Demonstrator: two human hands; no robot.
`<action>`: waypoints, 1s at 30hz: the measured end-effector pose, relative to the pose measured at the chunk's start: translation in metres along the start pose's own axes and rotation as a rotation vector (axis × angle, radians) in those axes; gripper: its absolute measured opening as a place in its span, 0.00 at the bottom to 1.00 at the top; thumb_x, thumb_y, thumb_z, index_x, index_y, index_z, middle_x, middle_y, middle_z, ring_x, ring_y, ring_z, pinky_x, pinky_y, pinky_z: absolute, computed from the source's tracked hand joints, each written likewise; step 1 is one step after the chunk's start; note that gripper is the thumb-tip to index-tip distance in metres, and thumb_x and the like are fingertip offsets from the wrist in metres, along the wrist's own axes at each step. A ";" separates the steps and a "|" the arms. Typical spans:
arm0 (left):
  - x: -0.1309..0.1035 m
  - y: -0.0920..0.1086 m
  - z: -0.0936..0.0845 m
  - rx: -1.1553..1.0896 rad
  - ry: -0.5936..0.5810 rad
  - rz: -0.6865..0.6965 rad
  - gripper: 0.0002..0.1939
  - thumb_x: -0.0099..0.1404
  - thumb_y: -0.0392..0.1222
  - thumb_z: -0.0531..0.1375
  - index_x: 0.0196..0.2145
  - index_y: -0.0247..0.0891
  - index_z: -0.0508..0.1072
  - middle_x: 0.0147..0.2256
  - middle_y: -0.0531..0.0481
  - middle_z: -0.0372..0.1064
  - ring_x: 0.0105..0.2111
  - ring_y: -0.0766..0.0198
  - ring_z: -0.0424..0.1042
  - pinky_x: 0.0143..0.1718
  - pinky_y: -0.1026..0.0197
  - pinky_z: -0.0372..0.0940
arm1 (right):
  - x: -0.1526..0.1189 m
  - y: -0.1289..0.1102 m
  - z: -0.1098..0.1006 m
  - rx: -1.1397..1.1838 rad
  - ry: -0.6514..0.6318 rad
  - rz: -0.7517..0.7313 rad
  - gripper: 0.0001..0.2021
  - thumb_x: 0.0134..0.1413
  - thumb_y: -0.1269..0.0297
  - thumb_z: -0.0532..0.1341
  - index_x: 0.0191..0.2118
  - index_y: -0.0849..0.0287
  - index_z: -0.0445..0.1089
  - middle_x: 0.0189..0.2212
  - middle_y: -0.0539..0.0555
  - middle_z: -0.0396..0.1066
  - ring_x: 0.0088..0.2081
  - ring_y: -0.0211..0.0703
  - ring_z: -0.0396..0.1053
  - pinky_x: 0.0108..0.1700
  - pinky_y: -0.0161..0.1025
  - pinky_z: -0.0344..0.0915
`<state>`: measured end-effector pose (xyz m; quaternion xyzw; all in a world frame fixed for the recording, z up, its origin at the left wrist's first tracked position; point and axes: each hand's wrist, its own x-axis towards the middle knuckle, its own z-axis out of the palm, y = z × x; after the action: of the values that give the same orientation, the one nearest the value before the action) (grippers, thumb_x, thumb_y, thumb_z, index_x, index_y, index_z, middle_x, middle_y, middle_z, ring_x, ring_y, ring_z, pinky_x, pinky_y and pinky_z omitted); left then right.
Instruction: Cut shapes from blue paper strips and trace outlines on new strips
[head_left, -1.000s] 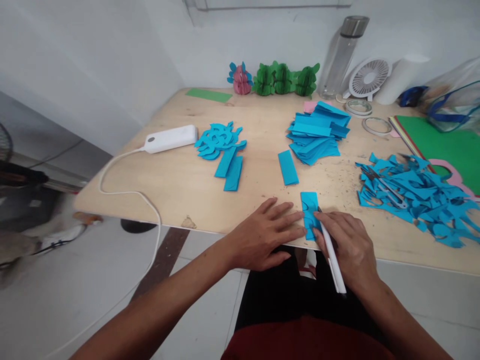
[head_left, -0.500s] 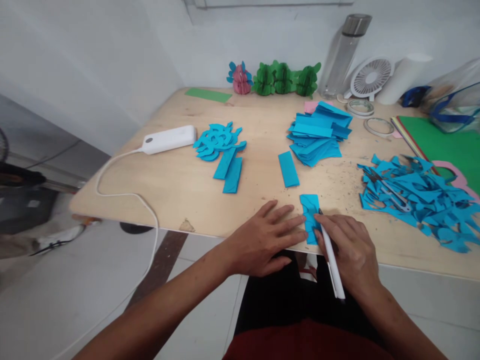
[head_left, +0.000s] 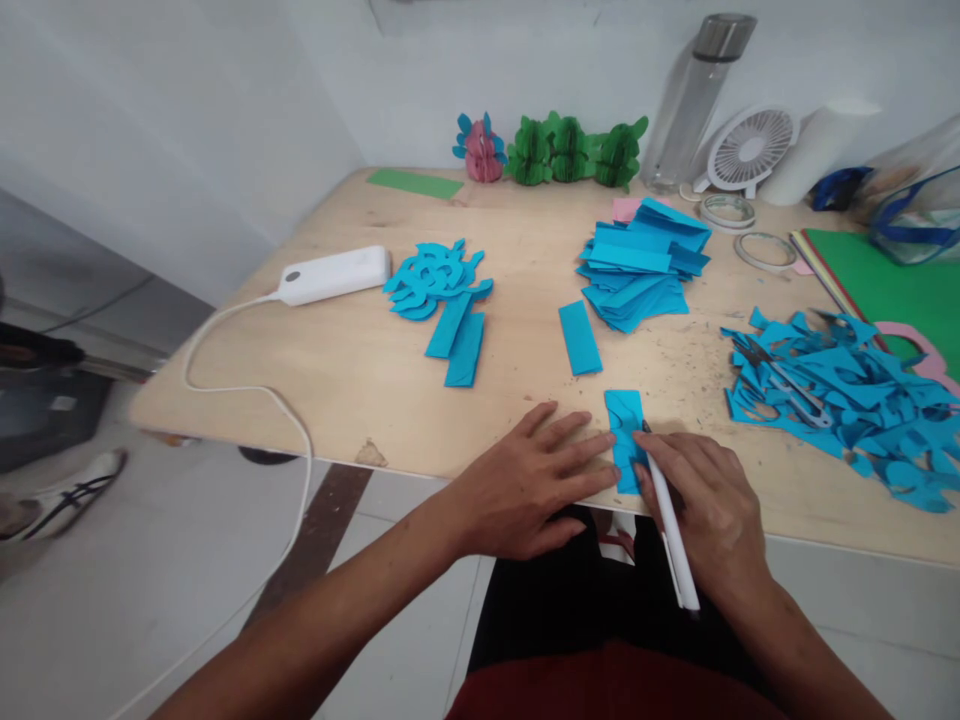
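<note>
A blue paper strip (head_left: 622,410) with a drawn outline lies at the table's front edge. My left hand (head_left: 525,485) rests flat with its fingers spread, two fingertips on the strip's left side. A white pen (head_left: 675,535) is held in my right hand (head_left: 709,500), its tip at the strip's right edge. Just behind lies a single blue strip (head_left: 580,338). Farther back is a pile of folded blue strips (head_left: 637,265). To the left are blue cut-out shapes (head_left: 431,282) beside two more blue strips (head_left: 465,350).
Blue scraps (head_left: 862,400) with scissors (head_left: 799,390) among them cover the right side. A white device (head_left: 337,275) with a cable sits left. Along the back stand paper figures (head_left: 570,152), a bottle (head_left: 690,115) and a fan (head_left: 750,150). A foot (head_left: 71,495) shows at far left.
The view has shifted slightly. My left hand stays spread by the strip, and my right hand still holds the pen at the strip's right edge.
</note>
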<state>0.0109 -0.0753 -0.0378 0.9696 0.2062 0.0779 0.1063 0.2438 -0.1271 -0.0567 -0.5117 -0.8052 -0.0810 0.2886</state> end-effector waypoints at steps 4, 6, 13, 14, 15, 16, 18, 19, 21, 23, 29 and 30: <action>0.000 0.000 0.000 0.001 0.008 0.002 0.24 0.66 0.50 0.55 0.58 0.44 0.64 0.65 0.47 0.54 0.64 0.45 0.50 0.64 0.37 0.42 | 0.000 0.000 0.000 0.000 -0.007 -0.002 0.13 0.60 0.71 0.60 0.50 0.62 0.70 0.39 0.58 0.75 0.42 0.50 0.69 0.44 0.44 0.62; 0.000 0.000 0.000 0.000 0.005 0.002 0.24 0.66 0.51 0.55 0.58 0.44 0.64 0.65 0.47 0.53 0.64 0.45 0.50 0.64 0.37 0.42 | 0.000 0.000 0.000 0.007 -0.014 0.000 0.13 0.60 0.72 0.60 0.51 0.62 0.70 0.39 0.58 0.75 0.42 0.50 0.69 0.44 0.44 0.62; 0.000 0.000 -0.001 -0.003 -0.009 -0.002 0.25 0.66 0.50 0.56 0.59 0.44 0.63 0.65 0.47 0.53 0.65 0.45 0.49 0.64 0.38 0.41 | -0.001 0.000 0.000 0.007 0.001 0.009 0.14 0.60 0.72 0.60 0.51 0.62 0.70 0.39 0.58 0.76 0.42 0.49 0.69 0.44 0.44 0.62; 0.000 0.000 -0.001 -0.004 -0.011 -0.004 0.25 0.66 0.50 0.56 0.59 0.44 0.63 0.66 0.47 0.52 0.65 0.45 0.49 0.64 0.38 0.41 | 0.000 -0.001 0.000 0.008 0.007 0.012 0.14 0.60 0.72 0.60 0.51 0.62 0.70 0.40 0.58 0.76 0.42 0.49 0.70 0.44 0.44 0.62; 0.000 0.000 -0.001 -0.005 -0.011 -0.006 0.25 0.66 0.50 0.56 0.59 0.44 0.63 0.66 0.47 0.52 0.65 0.45 0.49 0.64 0.38 0.41 | 0.000 -0.001 0.000 0.011 0.013 0.015 0.15 0.60 0.72 0.60 0.52 0.62 0.70 0.41 0.58 0.76 0.43 0.49 0.70 0.44 0.44 0.62; 0.000 0.001 -0.001 -0.005 -0.008 -0.007 0.25 0.66 0.50 0.56 0.59 0.44 0.63 0.66 0.47 0.52 0.65 0.45 0.48 0.65 0.38 0.41 | 0.000 -0.001 0.000 0.015 0.014 0.016 0.15 0.60 0.72 0.60 0.53 0.62 0.69 0.42 0.59 0.76 0.43 0.49 0.70 0.45 0.44 0.62; 0.000 0.001 -0.001 -0.007 0.000 -0.008 0.25 0.65 0.50 0.56 0.59 0.44 0.63 0.66 0.48 0.52 0.65 0.45 0.49 0.65 0.38 0.41 | -0.001 -0.001 -0.001 0.021 0.002 0.009 0.16 0.60 0.74 0.59 0.54 0.62 0.69 0.43 0.59 0.76 0.45 0.50 0.70 0.46 0.44 0.62; 0.000 0.001 -0.001 -0.008 0.002 -0.008 0.25 0.65 0.50 0.57 0.59 0.44 0.63 0.65 0.48 0.53 0.65 0.45 0.49 0.65 0.38 0.42 | -0.001 0.000 -0.001 0.024 -0.014 0.002 0.17 0.60 0.75 0.58 0.54 0.62 0.68 0.44 0.59 0.76 0.45 0.50 0.69 0.46 0.45 0.62; 0.001 0.001 -0.001 -0.010 0.004 -0.011 0.25 0.65 0.50 0.57 0.59 0.45 0.64 0.65 0.48 0.53 0.65 0.45 0.49 0.65 0.39 0.42 | -0.003 0.001 -0.002 0.031 -0.049 -0.017 0.18 0.60 0.75 0.57 0.55 0.63 0.68 0.46 0.60 0.75 0.47 0.52 0.69 0.47 0.46 0.61; 0.001 0.001 -0.001 -0.011 0.005 -0.014 0.25 0.65 0.50 0.57 0.58 0.45 0.64 0.65 0.48 0.54 0.65 0.45 0.50 0.65 0.39 0.42 | -0.005 0.003 -0.002 0.032 -0.085 -0.024 0.19 0.60 0.73 0.57 0.57 0.62 0.67 0.47 0.60 0.75 0.47 0.54 0.68 0.47 0.48 0.61; 0.001 0.002 -0.001 -0.005 0.011 -0.017 0.25 0.65 0.51 0.57 0.58 0.45 0.64 0.65 0.47 0.54 0.64 0.45 0.51 0.64 0.39 0.43 | -0.003 0.004 -0.001 0.010 -0.130 -0.029 0.20 0.62 0.71 0.55 0.58 0.61 0.66 0.48 0.60 0.74 0.48 0.55 0.66 0.46 0.49 0.60; 0.001 0.002 -0.001 -0.001 0.007 -0.019 0.25 0.65 0.51 0.57 0.58 0.45 0.64 0.65 0.47 0.54 0.64 0.46 0.51 0.65 0.39 0.43 | -0.002 0.004 -0.001 0.008 -0.134 -0.028 0.19 0.62 0.71 0.55 0.58 0.61 0.66 0.48 0.60 0.74 0.47 0.55 0.66 0.45 0.49 0.60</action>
<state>0.0118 -0.0763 -0.0362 0.9672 0.2158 0.0805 0.1069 0.2483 -0.1277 -0.0577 -0.5036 -0.8301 -0.0471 0.2348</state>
